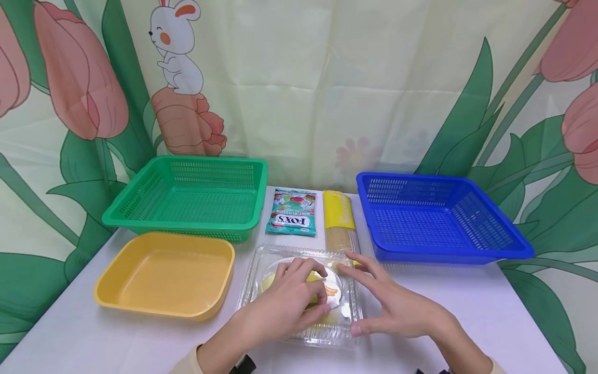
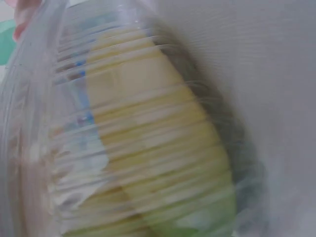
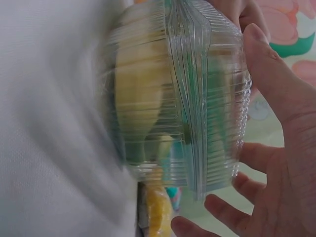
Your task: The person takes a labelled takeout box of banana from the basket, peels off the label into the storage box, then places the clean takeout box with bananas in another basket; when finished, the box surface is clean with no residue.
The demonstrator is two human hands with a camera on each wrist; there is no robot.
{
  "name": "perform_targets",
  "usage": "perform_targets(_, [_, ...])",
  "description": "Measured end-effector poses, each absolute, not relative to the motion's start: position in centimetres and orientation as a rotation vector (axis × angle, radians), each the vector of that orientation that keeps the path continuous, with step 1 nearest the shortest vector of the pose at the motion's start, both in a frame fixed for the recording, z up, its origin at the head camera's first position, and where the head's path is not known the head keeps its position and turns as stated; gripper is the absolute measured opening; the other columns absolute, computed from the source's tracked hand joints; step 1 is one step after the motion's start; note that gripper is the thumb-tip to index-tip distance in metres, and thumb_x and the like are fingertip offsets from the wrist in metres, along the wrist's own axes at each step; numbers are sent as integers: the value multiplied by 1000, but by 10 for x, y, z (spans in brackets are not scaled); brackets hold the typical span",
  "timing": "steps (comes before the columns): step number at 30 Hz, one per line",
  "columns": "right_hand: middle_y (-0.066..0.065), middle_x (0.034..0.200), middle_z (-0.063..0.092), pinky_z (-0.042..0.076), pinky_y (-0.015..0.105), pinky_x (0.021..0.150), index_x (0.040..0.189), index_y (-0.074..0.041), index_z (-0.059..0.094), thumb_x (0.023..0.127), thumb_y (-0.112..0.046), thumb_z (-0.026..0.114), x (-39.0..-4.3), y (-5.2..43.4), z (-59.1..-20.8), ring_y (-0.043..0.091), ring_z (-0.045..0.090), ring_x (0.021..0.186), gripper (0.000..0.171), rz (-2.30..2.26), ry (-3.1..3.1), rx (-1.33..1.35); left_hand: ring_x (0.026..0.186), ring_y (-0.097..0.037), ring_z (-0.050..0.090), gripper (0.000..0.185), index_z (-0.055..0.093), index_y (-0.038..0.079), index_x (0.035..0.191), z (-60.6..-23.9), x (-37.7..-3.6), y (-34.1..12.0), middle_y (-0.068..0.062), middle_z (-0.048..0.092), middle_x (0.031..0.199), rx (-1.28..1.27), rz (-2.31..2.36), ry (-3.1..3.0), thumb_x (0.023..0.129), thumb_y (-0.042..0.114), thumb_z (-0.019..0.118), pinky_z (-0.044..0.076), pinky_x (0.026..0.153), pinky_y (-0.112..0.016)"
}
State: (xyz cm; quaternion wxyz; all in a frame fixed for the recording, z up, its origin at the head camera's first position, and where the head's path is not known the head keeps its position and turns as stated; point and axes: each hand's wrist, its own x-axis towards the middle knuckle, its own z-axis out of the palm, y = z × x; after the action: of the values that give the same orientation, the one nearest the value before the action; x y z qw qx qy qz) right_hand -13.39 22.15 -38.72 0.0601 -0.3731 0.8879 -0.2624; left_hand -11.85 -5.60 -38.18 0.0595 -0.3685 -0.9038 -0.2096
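Clear plastic clamshell container (image 1: 299, 298): ribbed transparent walls, domed lid closed, yellow contents visible inside. Lies flat on the white table near its front edge, between the yellow tray and blue basket, just before the spaghetti packet.

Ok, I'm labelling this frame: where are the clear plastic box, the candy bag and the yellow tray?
clear plastic box (image 1: 348, 306), head view, its right rim.
candy bag (image 1: 292, 213), head view, middle of its printed front.
yellow tray (image 1: 163, 275), head view, its bare floor.
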Motion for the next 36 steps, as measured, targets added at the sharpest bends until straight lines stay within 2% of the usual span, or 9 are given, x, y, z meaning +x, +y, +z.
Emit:
perform_targets(5, [6,171,11,50,56,102,164,-25,27,84,-60,77,-133,221,-383,41,30,150,101,-781,2680,-1110,124,-15,44,17,65,32,84,-386,-122,-58,6,52,134,-1172,-674,-2661,100,36,65,37,100,-44])
perform_targets(9, [3,170,12,50,54,102,164,-26,29,84,-62,77,-132,220,-378,41,33,148,100,-768,2694,-1084,129,-18,44,13,65,29,86,-386,-123,-59,2,50,140,-1257,-656,-2543,99,30,66,41,98,-39])
perform_targets(13, [-1,170,13,51,52,102,163,-27,30,83,-64,76,-133,218,-376,39,34,148,100,-756,2714,-1073,132,-19,44,11,64,26,88,-386,-124,-62,-2,49,142,-1281,-758,-2414,98,23,66,43,97,-39])
perform_targets(20, [-5,170,11,49,56,104,163,-28,30,82,-64,77,-135,217,-374,38,31,150,100,-758,2696,-1046,130,-24,46,14,60,19,87,-375,-133,-80,-7,44,136,-1022,-1376,-2165,96,9,65,49,94,-36])
perform_targets(25, [-2,170,11,49,58,103,163,-27,30,83,-66,74,-133,220,-374,39,30,150,100,-738,2684,-1005,135,-23,43,15,61,21,88,-367,-131,-93,-5,43,140,-900,-1346,-2225,97,10,66,47,100,-43])
perform_targets(30, [0,170,10,49,56,104,164,-29,29,83,-65,74,-134,219,-375,37,28,151,99,-743,2676,-1007,132,-18,44,10,63,21,93,-361,-129,-113,0,42,142,-779,-1312,-2275,101,14,65,45,103,-51])
perform_targets(36, [-2,170,8,48,57,105,164,-29,28,83,-66,74,-135,219,-374,38,29,151,100,-747,2666,-995,127,-15,46,7,66,19,97,-359,-128,-140,0,44,143,-651,-1266,-2297,101,14,65,45,101,-42])
